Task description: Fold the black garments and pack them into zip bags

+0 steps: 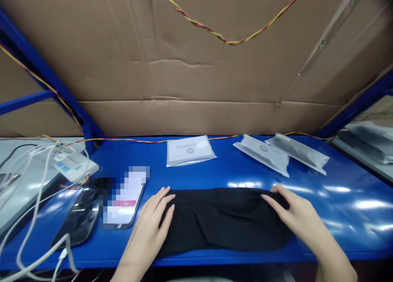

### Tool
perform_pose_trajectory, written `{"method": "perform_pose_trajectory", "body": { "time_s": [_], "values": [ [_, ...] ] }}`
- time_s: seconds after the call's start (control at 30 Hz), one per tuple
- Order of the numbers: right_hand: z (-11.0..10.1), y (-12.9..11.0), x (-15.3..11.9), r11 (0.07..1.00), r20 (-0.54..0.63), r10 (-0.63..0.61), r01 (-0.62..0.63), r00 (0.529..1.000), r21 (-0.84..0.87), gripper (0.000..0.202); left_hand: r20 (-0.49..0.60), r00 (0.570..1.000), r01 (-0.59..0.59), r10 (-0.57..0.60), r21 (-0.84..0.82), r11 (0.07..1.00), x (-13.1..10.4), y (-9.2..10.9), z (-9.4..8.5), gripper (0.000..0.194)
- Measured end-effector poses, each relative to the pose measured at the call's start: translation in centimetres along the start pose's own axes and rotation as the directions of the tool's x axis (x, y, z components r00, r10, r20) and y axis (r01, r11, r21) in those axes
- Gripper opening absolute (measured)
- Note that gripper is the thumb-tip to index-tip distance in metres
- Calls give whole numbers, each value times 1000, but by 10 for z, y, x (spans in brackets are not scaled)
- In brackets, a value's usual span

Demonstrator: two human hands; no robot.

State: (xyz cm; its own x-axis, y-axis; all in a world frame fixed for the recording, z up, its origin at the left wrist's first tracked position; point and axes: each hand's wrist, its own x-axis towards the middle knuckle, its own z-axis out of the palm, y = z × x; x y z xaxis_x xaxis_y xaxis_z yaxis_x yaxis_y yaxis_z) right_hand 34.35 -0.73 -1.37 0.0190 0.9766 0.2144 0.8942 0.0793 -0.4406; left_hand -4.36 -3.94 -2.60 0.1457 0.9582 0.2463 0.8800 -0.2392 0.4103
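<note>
A folded piece of black cloth [227,220] lies long and flat along the front of the blue tabletop, with a few creases across it. At its left end is my left hand [153,216], fingertips and thumb gripping the edge near the upper corner. My right hand [294,210] holds the upper right corner between thumb and fingers. What kind of garment or fabric item it is, I cannot make out.
A white printed pouch [190,151] and two clear-white packets [262,153] [299,153] lie toward the back. On the left are a phone [125,202], a glossy black object [81,212], a white box [73,163] and white cables [38,200]. Cardboard [215,81] stands behind.
</note>
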Motion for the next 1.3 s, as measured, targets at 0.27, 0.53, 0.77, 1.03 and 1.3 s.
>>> {"method": "perform_pose_trajectory", "body": {
  "time_s": [0.27, 0.53, 0.77, 1.03, 1.3],
  "values": [
    [-39, -90, 9, 878, 80, 93, -120, 992, 463, 35, -83, 996, 24, -25, -9, 1000, -2, 19, 6, 26],
    [-12, -90, 6, 819, 49, 200, -195, 979, 539, 31, -148, 989, 21, -20, 12, 1000, -7, 11, 4, 27],
    [13, -75, -21, 963, 176, -167, 122, 970, 242, 51, -138, 989, 45, -47, -20, 999, -8, -1, 0, 28],
    [14, -84, -7, 964, -268, -58, 124, 962, 237, 13, -143, 990, 14, -19, -36, 999, -6, -3, 0, 27],
    [7, -116, -26, 903, 0, -393, 386, 919, 186, 31, -115, 993, 15, -20, -42, 999, -7, 11, 4, 24]
  ]
}}
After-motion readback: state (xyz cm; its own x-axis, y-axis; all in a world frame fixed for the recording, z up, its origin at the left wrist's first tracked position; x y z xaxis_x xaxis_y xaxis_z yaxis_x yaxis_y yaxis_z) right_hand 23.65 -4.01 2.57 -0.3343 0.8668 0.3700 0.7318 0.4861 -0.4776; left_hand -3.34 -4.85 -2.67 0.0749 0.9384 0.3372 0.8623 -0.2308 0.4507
